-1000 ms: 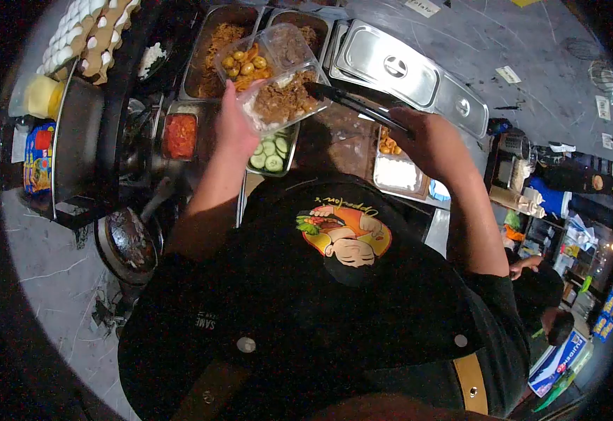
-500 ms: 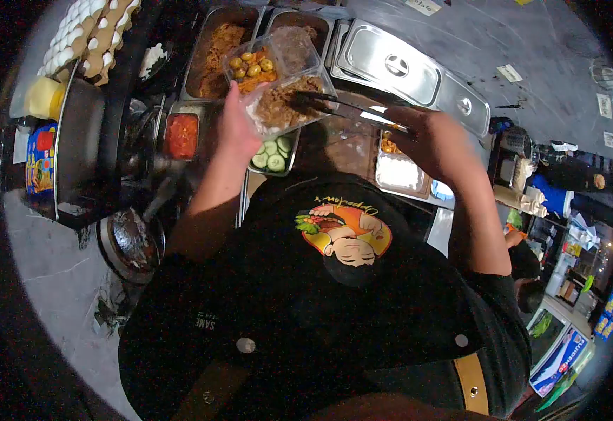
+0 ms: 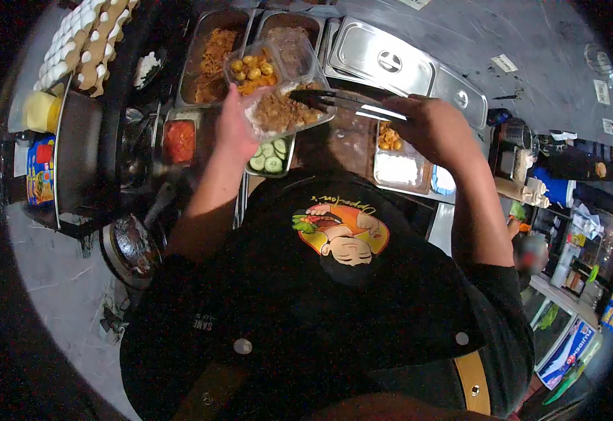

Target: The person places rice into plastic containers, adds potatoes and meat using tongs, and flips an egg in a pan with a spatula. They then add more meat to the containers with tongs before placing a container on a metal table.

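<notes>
My left hand is closed on the near left edge of a clear plastic container. One section of it holds small round yellow-brown items over orange food. Browned chopped meat lies over something white in the nearer section. From the right, my right hand grips dark tongs, whose tips touch the meat. Below the container sits a tray of cucumber slices, and a tray of red chopped food is left of my left hand.
Behind the container are two deep metal pans with browned food. Steel lids lie at the back right. A sectioned tray sits below my right hand. Egg trays and a pan are at left. Another person is at far right.
The tongs and my right hand have shifted slightly, the tips moving a little left over the meat. Another person's head has come further into view at right.
</notes>
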`<state>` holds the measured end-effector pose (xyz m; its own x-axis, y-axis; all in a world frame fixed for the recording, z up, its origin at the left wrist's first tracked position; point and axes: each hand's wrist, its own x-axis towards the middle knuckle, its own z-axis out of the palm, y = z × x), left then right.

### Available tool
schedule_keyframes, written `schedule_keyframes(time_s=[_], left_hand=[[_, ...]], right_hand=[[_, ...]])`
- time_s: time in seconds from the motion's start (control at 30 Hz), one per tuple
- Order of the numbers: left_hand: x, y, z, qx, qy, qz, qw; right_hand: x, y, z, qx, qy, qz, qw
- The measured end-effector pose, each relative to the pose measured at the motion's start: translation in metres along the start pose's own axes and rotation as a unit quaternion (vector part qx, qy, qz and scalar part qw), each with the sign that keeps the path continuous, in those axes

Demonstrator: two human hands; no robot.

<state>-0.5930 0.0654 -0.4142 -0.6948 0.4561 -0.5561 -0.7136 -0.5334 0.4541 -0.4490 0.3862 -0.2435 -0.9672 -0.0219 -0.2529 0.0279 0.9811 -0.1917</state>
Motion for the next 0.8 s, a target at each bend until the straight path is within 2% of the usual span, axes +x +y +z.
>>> schedule_keyframes(time_s=[0.03,0.1,0.13,0.2,0.27,0.33,0.37,0.43,0.5,0.6,0.63,0.67,0.7,0.73,0.8], left_hand=[[0.001,-0.001,-0.001,0.003,-0.002,-0.007,1.000],[0.001,-0.006,-0.002,0.004,-0.008,-0.014,1.000],[0.002,-0.009,-0.001,0.003,-0.015,-0.017,1.000],[-0.004,-0.016,0.009,0.011,-0.011,-0.039,0.999],[-0.001,-0.027,0.016,0.020,-0.011,-0.059,0.998],[0.009,-0.034,-0.002,0.045,-0.034,-0.100,0.993],[0.004,-0.041,0.009,0.078,-0.004,-0.095,0.992],[0.012,-0.062,0.000,0.089,-0.019,-0.115,0.989],[0.016,-0.087,-0.010,0.091,-0.043,-0.148,0.984],[0.010,-0.100,-0.026,0.125,-0.051,-0.141,0.981],[0.016,-0.115,-0.034,0.152,-0.049,-0.089,0.983],[0.012,-0.123,-0.025,0.155,-0.047,-0.092,0.982],[0.008,-0.132,-0.016,0.164,-0.054,-0.080,0.982],[0.005,-0.140,-0.006,0.172,-0.062,-0.068,0.981],[0.004,-0.124,-0.007,0.214,-0.067,-0.078,0.972]], right_hand=[[-0.004,0.002,-0.004,0.001,0.001,0.001,1.000],[-0.018,0.002,-0.018,0.101,-0.027,0.029,0.994],[-0.023,0.006,-0.016,0.103,-0.027,0.032,0.994],[-0.032,0.017,-0.006,0.007,-0.056,0.042,0.998],[-0.042,0.030,-0.001,0.033,-0.045,0.025,0.998],[-0.054,0.041,0.005,0.177,-0.037,0.027,0.983],[-0.064,0.055,0.010,0.179,-0.035,0.031,0.983],[-0.085,0.087,0.023,0.365,-0.002,0.093,0.926],[-0.107,0.121,0.029,0.383,-0.014,0.112,0.917],[-0.130,0.139,0.037,0.402,-0.030,0.152,0.902],[-0.142,0.154,0.042,0.414,-0.029,0.133,0.900],[-0.153,0.167,0.048,0.427,-0.028,0.114,0.897],[-0.163,0.180,0.055,0.368,-0.019,0.095,0.925],[-0.172,0.193,0.062,0.371,-0.018,0.095,0.923],[-0.173,0.191,0.079,0.431,-0.036,0.126,0.893]])
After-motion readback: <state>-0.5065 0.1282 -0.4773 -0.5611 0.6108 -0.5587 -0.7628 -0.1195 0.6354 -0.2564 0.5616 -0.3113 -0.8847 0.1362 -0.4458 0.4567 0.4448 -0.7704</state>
